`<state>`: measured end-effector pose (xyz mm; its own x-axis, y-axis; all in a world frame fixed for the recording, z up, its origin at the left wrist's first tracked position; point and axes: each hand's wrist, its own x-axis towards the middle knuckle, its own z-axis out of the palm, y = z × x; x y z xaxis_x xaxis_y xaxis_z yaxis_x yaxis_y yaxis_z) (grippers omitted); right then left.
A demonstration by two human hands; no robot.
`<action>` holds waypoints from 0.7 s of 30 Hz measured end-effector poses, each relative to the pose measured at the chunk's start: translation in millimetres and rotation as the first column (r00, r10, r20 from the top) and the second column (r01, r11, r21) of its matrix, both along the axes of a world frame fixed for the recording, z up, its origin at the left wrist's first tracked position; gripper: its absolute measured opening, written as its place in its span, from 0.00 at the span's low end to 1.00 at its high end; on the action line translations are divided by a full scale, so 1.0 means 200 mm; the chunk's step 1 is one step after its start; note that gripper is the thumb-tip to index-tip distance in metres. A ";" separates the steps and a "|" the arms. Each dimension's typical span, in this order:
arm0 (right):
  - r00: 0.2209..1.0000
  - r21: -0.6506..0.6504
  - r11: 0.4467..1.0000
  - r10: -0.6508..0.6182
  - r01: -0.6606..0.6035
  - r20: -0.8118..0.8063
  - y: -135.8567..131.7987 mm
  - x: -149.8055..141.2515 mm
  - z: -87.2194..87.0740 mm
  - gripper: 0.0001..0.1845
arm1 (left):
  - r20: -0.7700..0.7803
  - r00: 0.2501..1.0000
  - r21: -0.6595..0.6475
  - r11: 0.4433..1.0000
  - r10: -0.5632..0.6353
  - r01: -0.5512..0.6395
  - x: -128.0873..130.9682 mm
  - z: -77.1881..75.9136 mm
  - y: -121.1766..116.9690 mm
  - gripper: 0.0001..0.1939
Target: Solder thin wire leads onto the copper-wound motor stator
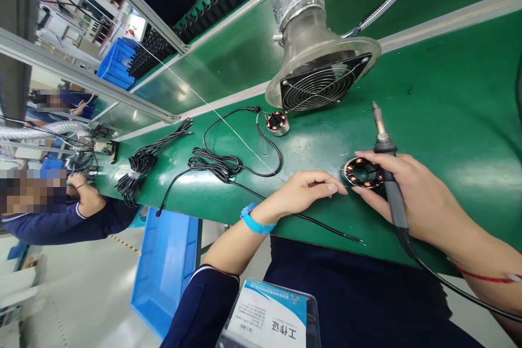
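My right hand (pixel 411 196) grips a black soldering iron (pixel 387 174), its metal tip pointing up and away from me. That same hand's fingers rest beside a round coil ring (pixel 362 172) lying on the green bench (pixel 448 98). My left hand (pixel 304 190) lies to the left of the ring, its fingertips pinched toward a thin wire at the ring's edge. A blue band sits on my left wrist (pixel 255 221). A thin solder wire (pixel 228 125) runs slantwise from above down toward my left hand.
A fume-extractor fan (pixel 322 81) on a ribbed duct stands behind the ring. A second coil ring (pixel 278 122) with a coiled black cable (pixel 216 166) lies left of it, with another cable bundle (pixel 138 166) further left. A co-worker's hand (pixel 81 190) is at the far left. A blue bin (pixel 163 266) sits below the bench.
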<state>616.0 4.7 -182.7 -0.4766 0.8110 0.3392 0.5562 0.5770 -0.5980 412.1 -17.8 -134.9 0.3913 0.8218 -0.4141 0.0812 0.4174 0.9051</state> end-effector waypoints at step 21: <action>0.892 -0.173 0.981 -0.159 0.092 -0.423 -0.09 0.03 0.21 0.21 | -0.336 0.942 0.233 0.968 -0.005 0.088 -0.01 0.11 -0.11 0.13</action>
<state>621.1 -12.9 -140.8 -0.2004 0.9101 0.3626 0.2850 0.4082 -0.8672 410.4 -40.0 -112.0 0.3066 0.8973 -0.3177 0.4067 0.1783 0.8960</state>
